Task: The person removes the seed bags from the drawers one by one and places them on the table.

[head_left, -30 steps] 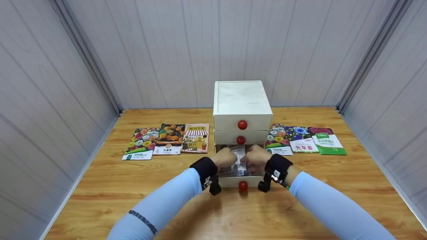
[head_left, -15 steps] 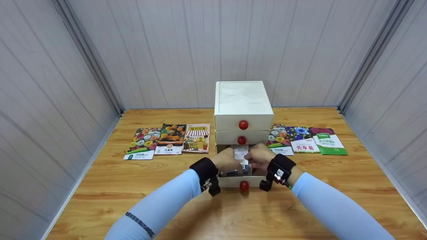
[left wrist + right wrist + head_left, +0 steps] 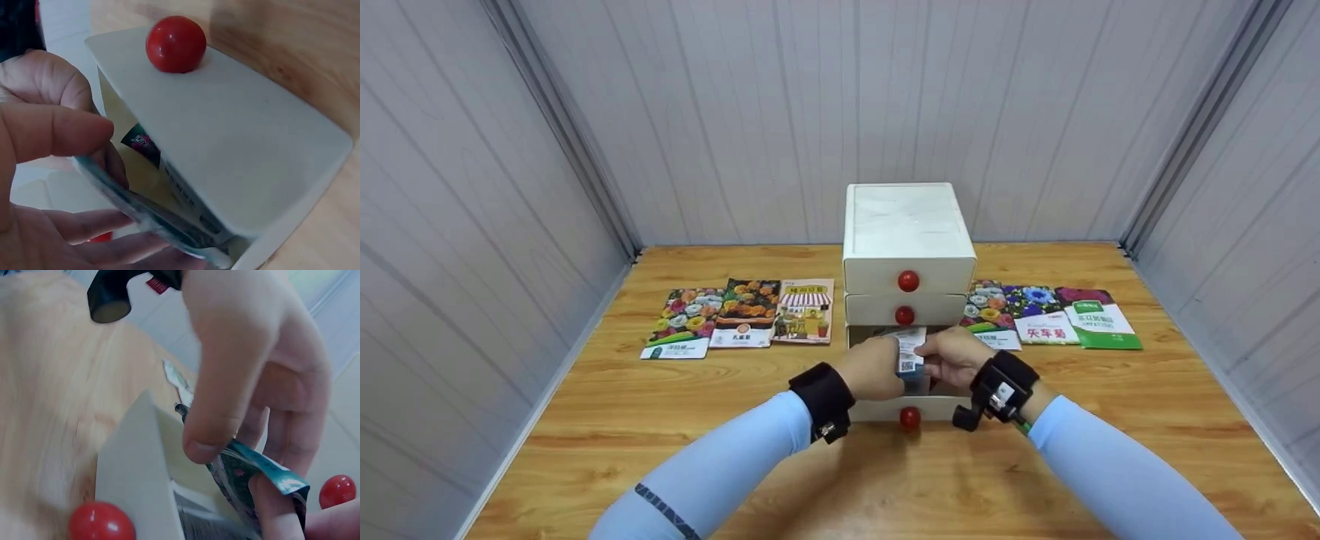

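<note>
Over the pulled-out bottom drawer of a small white cabinet, both hands hold a seed packet with its white printed back and square code showing. My left hand grips its left side, thumb on one face and fingers on the other in the left wrist view. From the right, my right hand pinches the packet's edge; its thumb shows in the right wrist view. Inside the drawer lies more printed packaging, partly hidden by the drawer front.
Above the bottom drawer, the two upper drawers are closed, with red round knobs. Flower seed packets lie on the wooden table left and right of the cabinet. Panelled walls surround the table.
The packet, earlier lying lower in the drawer, is now raised and more upright between the hands. My left hand has shifted slightly right; my right wrist has turned and moved a little outward.
</note>
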`<state>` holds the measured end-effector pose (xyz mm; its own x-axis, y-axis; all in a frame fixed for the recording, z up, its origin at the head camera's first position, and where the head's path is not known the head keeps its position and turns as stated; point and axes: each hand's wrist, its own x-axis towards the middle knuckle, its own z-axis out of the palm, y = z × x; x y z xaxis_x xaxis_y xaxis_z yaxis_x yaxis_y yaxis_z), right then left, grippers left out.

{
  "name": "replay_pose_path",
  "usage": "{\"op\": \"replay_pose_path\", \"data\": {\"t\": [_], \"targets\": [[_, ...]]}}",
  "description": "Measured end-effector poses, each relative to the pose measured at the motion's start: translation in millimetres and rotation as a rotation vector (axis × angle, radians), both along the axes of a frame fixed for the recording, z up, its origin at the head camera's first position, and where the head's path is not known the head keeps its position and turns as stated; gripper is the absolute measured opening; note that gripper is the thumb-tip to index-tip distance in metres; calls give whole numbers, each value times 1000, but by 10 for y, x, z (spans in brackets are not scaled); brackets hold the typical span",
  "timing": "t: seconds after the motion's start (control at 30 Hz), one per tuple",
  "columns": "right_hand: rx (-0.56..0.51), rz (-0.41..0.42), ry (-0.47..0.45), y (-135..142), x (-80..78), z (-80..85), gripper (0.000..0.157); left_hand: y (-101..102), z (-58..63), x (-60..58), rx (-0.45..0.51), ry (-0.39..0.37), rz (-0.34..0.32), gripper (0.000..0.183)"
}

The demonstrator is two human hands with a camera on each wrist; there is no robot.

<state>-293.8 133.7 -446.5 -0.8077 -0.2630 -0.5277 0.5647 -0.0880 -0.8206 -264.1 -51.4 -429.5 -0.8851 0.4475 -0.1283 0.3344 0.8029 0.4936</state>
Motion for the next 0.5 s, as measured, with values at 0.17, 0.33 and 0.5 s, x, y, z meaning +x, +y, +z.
{"op": "replay_pose_path", "data": {"t": [0.17,0.33,0.5], "targets": [[-98,20,-28,74,68,57,29,25,14,98,-178,127,-11,36],[-115,19,9,105,107,90,20,30,-6,148,-261,323,-53,32],[-105,-26,88,100,169,71,19,-20,-35,141,-288,519,-82,20]]}}
